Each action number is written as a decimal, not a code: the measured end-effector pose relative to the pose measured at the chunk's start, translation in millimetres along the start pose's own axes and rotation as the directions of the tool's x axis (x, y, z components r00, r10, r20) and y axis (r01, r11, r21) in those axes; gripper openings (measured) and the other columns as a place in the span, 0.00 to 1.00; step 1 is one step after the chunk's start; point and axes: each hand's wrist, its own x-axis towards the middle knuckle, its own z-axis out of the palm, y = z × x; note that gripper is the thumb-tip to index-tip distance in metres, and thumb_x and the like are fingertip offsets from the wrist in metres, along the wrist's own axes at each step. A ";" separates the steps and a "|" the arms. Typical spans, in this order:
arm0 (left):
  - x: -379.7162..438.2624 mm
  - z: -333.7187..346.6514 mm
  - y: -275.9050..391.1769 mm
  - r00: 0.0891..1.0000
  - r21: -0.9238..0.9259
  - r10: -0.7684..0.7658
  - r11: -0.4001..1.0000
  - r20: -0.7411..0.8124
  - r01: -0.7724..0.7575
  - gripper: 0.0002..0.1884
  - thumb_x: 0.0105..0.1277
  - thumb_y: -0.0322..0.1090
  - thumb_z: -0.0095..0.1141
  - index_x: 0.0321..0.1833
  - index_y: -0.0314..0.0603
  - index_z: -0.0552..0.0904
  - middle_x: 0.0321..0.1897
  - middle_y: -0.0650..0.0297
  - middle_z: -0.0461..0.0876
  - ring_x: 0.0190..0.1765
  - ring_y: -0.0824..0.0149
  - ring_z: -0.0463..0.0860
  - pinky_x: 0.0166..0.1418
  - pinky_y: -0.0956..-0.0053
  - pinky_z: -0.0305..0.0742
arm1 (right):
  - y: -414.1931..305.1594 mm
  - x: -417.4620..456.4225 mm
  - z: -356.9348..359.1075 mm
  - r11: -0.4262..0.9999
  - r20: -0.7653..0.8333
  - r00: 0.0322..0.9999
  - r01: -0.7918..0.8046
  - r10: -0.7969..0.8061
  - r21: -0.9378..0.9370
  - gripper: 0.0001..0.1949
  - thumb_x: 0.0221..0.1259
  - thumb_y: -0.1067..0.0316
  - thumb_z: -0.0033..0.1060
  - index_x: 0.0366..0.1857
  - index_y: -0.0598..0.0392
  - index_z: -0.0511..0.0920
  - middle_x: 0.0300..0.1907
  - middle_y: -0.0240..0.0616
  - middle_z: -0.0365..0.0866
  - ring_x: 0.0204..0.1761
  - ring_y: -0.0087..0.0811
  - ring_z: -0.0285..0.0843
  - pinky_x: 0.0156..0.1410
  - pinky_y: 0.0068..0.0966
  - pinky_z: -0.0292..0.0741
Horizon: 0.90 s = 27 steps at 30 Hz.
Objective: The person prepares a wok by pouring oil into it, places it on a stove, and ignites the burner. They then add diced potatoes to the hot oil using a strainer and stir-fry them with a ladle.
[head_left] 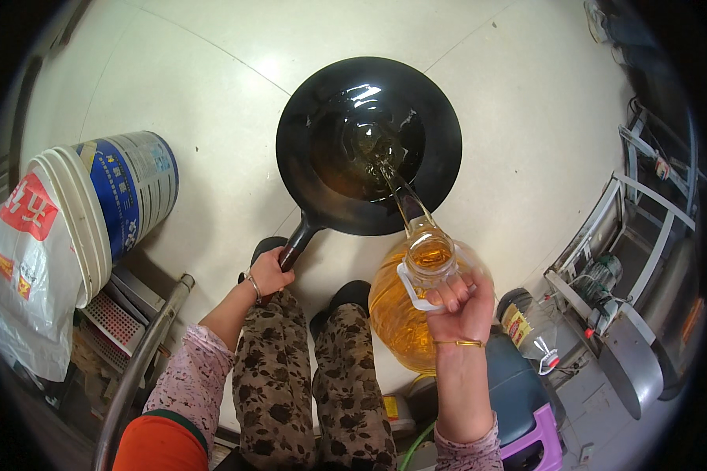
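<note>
My left hand (272, 272) grips the dark handle (294, 247) of a black wok (309, 194), which I hold out over the floor in front of my knees. Golden oil (353, 159) pools in the wok's bowl. A large clear plastic oil jug (392, 306) is tipped forward, its white carrying handle (411, 288) held in my right hand (462, 297). From the jug's open mouth (431, 247) a thick stream of oil (405, 197) runs down into the wok, rippling the surface where it lands.
At the left stands a white and blue plastic bucket (132, 176) beside a white plastic bag (35, 282) and a metal rail (144, 359). To the right are another plastic jug (527, 329), a purple plastic stool (533, 441) and a metal-framed machine with a motor (604, 274). Someone's shoe (595, 23) shows at upper right.
</note>
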 end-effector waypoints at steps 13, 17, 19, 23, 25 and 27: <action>8.4 4.8 -14.8 0.999 0.039 0.044 0.998 -0.032 -0.042 0.15 0.48 0.31 0.54 0.39 0.36 0.73 0.16 0.60 0.73 0.17 0.68 0.74 0.25 0.74 0.71 | 3.9 7.3 10.2 1.000 0.006 1.000 -0.024 0.024 -0.018 0.09 0.62 0.61 0.37 0.26 0.49 0.67 0.13 0.22 0.49 0.15 0.17 0.47 0.22 0.19 0.55; 7.5 5.2 -15.3 1.000 0.005 0.020 1.000 -0.019 -0.020 0.15 0.47 0.31 0.54 0.39 0.36 0.73 0.16 0.60 0.73 0.18 0.67 0.75 0.26 0.74 0.71 | 4.4 11.0 8.6 0.999 0.010 1.000 -0.021 0.022 -0.035 0.09 0.62 0.61 0.36 0.23 0.47 0.64 0.13 0.22 0.49 0.15 0.18 0.47 0.23 0.19 0.56; 3.2 3.2 -3.5 0.999 -0.038 -0.033 0.999 0.001 0.033 0.15 0.47 0.31 0.55 0.40 0.37 0.73 0.16 0.60 0.72 0.19 0.67 0.75 0.26 0.73 0.71 | 4.2 11.7 10.5 0.999 -0.002 1.000 -0.016 0.016 -0.032 0.10 0.62 0.61 0.37 0.22 0.47 0.63 0.13 0.22 0.50 0.15 0.18 0.47 0.23 0.20 0.56; 2.7 4.5 -6.0 0.999 -0.052 -0.033 0.998 0.000 0.033 0.17 0.47 0.31 0.55 0.41 0.37 0.73 0.17 0.60 0.72 0.20 0.66 0.75 0.27 0.73 0.71 | 4.4 15.0 9.4 0.999 0.010 1.000 -0.024 0.024 -0.030 0.10 0.62 0.61 0.37 0.21 0.46 0.62 0.13 0.22 0.49 0.15 0.18 0.46 0.24 0.20 0.56; 4.9 5.4 -11.8 1.000 -0.043 -0.009 0.999 -0.007 0.009 0.17 0.46 0.32 0.55 0.42 0.38 0.73 0.17 0.60 0.73 0.20 0.66 0.75 0.28 0.73 0.71 | 5.0 16.2 9.8 0.999 0.002 1.000 -0.027 0.027 -0.035 0.10 0.62 0.62 0.37 0.21 0.46 0.62 0.13 0.21 0.49 0.15 0.18 0.46 0.24 0.20 0.56; 6.5 6.5 -15.2 1.000 -0.018 0.009 1.000 -0.023 -0.009 0.17 0.46 0.32 0.55 0.42 0.38 0.74 0.18 0.59 0.73 0.22 0.65 0.76 0.29 0.72 0.71 | 5.3 17.2 10.6 0.999 -0.006 1.000 -0.025 0.025 -0.041 0.10 0.62 0.62 0.37 0.21 0.47 0.62 0.13 0.21 0.49 0.15 0.18 0.46 0.24 0.20 0.56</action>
